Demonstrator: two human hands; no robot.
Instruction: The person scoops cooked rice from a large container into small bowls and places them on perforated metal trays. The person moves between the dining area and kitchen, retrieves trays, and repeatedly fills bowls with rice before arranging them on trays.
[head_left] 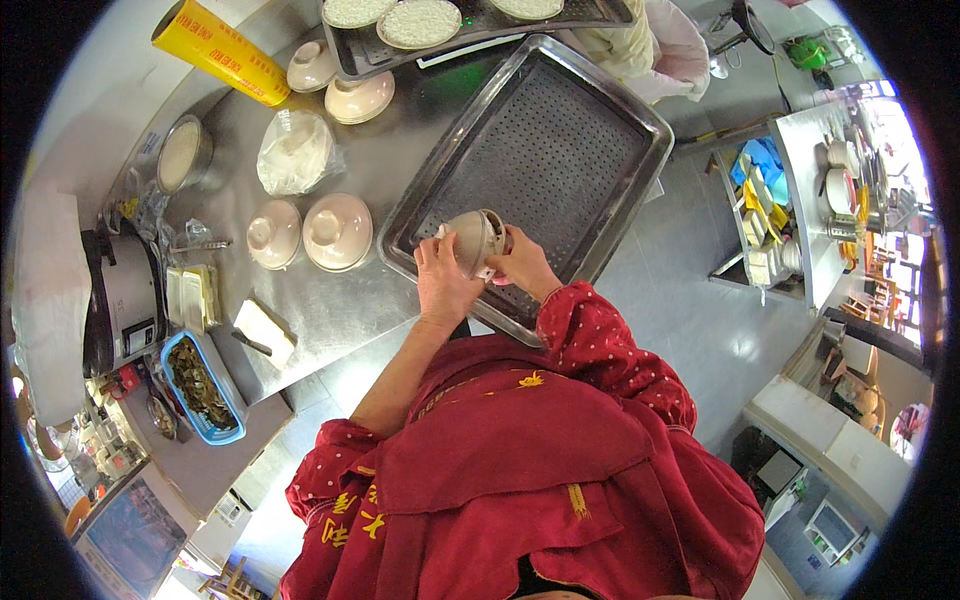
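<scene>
My two hands are on a small pale bowl (470,235), tipped on its side over the near-left part of a dark perforated metal tray (570,150). Fingers of my left hand (445,285) wrap the bowl's outer wall near its foot. At the rim, on the bowl's right, my right hand (526,265) is closed with its fingertips on the edge. Dark bits show at the bowl's mouth; what they are I cannot make out. Left of the tray, two pinkish bowls (338,232) stand upside down on the steel table (350,320).
Farther back are more upturned bowls (360,98), a knotted plastic bag (295,152) and a yellow cling-film roll (222,52). A second tray (480,38) carries bowls of white grains. A cleaver (265,333) lies near the table's front-left edge, beside a blue basket (235,432).
</scene>
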